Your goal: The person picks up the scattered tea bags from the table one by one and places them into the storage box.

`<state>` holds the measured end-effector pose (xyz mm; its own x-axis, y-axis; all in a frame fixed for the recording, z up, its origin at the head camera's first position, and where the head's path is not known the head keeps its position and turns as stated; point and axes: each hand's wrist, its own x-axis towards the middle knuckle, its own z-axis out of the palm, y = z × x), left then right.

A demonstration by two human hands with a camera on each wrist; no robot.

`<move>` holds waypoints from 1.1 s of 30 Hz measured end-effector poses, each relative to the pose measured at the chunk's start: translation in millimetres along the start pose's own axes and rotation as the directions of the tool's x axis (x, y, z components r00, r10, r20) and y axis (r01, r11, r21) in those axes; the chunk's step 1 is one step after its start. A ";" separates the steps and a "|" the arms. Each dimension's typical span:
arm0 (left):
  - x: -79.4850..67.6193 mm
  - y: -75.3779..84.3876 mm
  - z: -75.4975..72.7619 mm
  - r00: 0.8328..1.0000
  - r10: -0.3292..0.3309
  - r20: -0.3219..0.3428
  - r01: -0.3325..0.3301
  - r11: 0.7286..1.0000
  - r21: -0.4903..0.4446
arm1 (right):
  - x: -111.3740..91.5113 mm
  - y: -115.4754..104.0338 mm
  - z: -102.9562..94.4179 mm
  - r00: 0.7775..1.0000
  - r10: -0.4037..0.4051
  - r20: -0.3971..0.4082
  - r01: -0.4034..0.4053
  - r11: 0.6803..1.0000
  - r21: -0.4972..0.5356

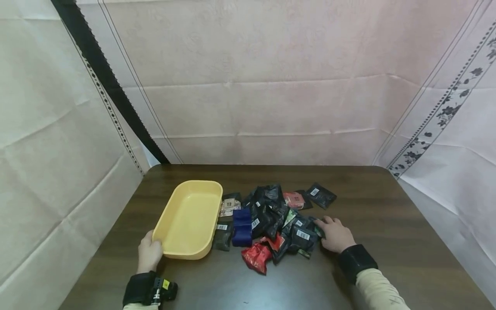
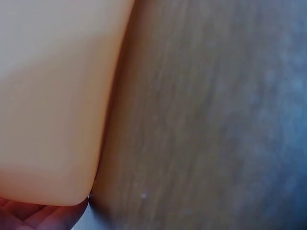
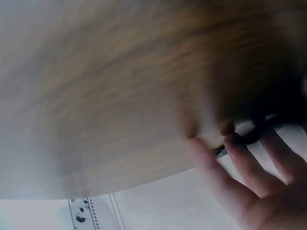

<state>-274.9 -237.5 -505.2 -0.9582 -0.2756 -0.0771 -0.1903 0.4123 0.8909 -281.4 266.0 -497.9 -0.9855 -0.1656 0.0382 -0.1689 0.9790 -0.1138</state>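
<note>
My left hand (image 1: 149, 253) grips the near left corner of a yellow plastic tray (image 1: 190, 219), its fingers (image 2: 43, 216) against the outside of the wall in the left wrist view. To the tray's right lies a pile of small dark packets (image 1: 267, 206), some with white barcode labels. At the pile's right edge my right hand (image 1: 336, 234) reaches in, fingertips right at a black packet (image 1: 304, 237). In the right wrist view its fingers (image 3: 249, 165) are spread and fairly straight, next to a blurred black shape.
A folded blue item (image 1: 242, 228) and a shiny red packet (image 1: 256, 257) lie in the front of the pile. One black packet (image 1: 321, 196) lies apart at the back right. Pale patterned cloth (image 1: 271, 86) hangs behind the brown wooden table (image 1: 410, 241).
</note>
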 end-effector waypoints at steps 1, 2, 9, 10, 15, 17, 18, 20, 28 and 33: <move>-0.5 -0.4 0.1 1.000 -0.001 0.003 0.001 1.000 -0.006 | 0.7 0.6 0.4 0.999 -0.002 -0.033 0.002 1.000 -0.017; -0.9 -0.6 0.2 1.000 0.000 0.004 0.000 1.000 -0.010 | 1.2 1.1 0.3 0.998 -0.003 -0.067 0.001 1.000 -0.028; -3.0 -0.3 -0.9 1.000 -0.005 -0.004 0.005 0.999 -0.032 | 3.9 2.0 -6.7 0.960 0.062 -0.273 -0.056 0.998 0.029; -3.3 -0.4 -1.9 1.000 -0.006 -0.004 0.006 0.999 -0.032 | 4.4 0.7 -8.5 0.955 0.068 -0.290 -0.060 0.998 0.037; -5.0 -1.6 -8.1 1.000 -0.013 -0.012 0.013 1.000 -0.018 | 8.8 -12.6 -15.5 0.945 0.089 -0.316 -0.069 0.995 0.073; -5.3 -1.6 -10.1 1.000 -0.013 -0.005 0.013 1.000 -0.014 | 10.9 -19.8 -16.8 0.942 0.096 -0.322 -0.071 0.993 0.090; -5.2 -1.5 -10.9 1.000 -0.012 -0.001 0.012 1.000 -0.014 | 12.1 -23.8 -17.3 0.940 0.100 -0.327 -0.072 0.993 0.097; -4.6 -0.9 -12.0 1.000 -0.010 0.006 0.010 1.000 -0.018 | 13.5 -31.8 -19.2 0.936 0.105 -0.335 -0.072 0.991 0.112; -3.1 0.6 -4.9 1.000 0.010 0.001 -0.010 1.000 -0.023 | 18.3 -53.3 -26.8 0.901 0.058 -0.430 -0.009 0.993 0.115; -2.9 0.3 0.2 1.000 0.012 -0.007 -0.012 0.999 -0.036 | 23.0 -68.2 -35.4 0.894 0.010 -0.448 0.037 0.995 0.096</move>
<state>-272.2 -236.4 -504.7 -0.9588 -0.2768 -0.0631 -0.1707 0.3843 0.9073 -291.9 199.6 -454.2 -0.8744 -0.0848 0.4777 -0.2059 0.9564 -0.2071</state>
